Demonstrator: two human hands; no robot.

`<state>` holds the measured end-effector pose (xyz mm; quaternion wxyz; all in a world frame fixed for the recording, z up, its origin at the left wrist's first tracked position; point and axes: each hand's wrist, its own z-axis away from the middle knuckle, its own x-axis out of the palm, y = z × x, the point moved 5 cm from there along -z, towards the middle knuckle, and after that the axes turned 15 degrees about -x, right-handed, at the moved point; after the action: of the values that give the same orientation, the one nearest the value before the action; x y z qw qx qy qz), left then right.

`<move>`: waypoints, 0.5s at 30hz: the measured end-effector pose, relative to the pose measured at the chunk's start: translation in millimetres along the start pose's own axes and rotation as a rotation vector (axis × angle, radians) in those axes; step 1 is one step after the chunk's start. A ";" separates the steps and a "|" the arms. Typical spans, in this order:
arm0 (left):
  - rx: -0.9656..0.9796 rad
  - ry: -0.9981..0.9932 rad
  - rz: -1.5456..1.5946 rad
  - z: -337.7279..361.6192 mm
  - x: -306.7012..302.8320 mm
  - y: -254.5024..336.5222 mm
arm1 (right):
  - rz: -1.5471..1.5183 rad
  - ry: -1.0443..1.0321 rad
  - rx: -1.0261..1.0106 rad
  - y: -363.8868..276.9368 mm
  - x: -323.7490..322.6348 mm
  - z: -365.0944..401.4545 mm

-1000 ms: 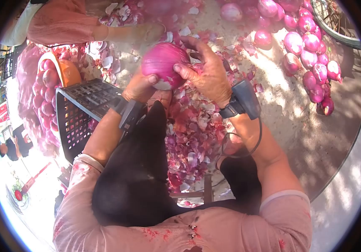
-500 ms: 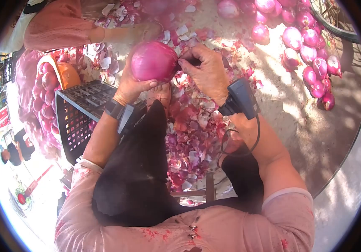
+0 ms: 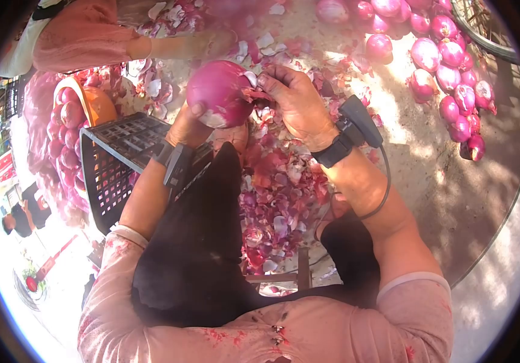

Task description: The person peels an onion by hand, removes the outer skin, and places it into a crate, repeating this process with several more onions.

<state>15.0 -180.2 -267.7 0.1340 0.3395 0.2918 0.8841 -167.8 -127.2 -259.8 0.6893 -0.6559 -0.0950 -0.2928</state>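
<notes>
A large red onion [image 3: 219, 89] rests in my left hand [image 3: 188, 126], which is closed around its near left side with the thumb on the lower edge. At the onion's right end, torn papery skin [image 3: 255, 94] stands away from the bulb, and a pale flap shows above it. My right hand [image 3: 294, 101] is closed in a pinch on this loose skin; the curled fingers partly hide the grip. Both wrists wear dark strapped devices. Below the hands, a thick layer of onion skins [image 3: 278, 199] covers the ground between my legs.
To my left stands a black plastic crate [image 3: 105, 175], beside an orange container [image 3: 99, 107] and a mesh bag of onions [image 3: 63, 145]. Several onions [image 3: 447, 78] lie at the far right near a round wire basket [image 3: 487, 27]. Another person's arm [image 3: 175, 48] reaches in at the upper left.
Skin at the onion's right end has come loose and now stands out. The onion has turned slightly in my left hand, and my right hand has shifted its pinch.
</notes>
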 end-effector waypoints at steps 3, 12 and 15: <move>-0.049 -0.011 0.158 0.0 0.1 -1.2 | -0.028 -0.041 -0.003 3.1 -1.0 -1.4; -0.026 -0.153 0.151 -5.8 21.4 0.4 | -0.238 0.005 0.004 -7.5 14.3 6.6; -0.074 -0.067 0.314 -12.9 0.7 -4.6 | 0.075 -0.077 -0.236 -16.6 27.8 15.6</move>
<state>5.9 -181.7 -277.8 0.0162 0.4050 0.1977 0.8926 -150.1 -119.6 -229.5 0.6137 -0.7463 -0.0614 -0.2504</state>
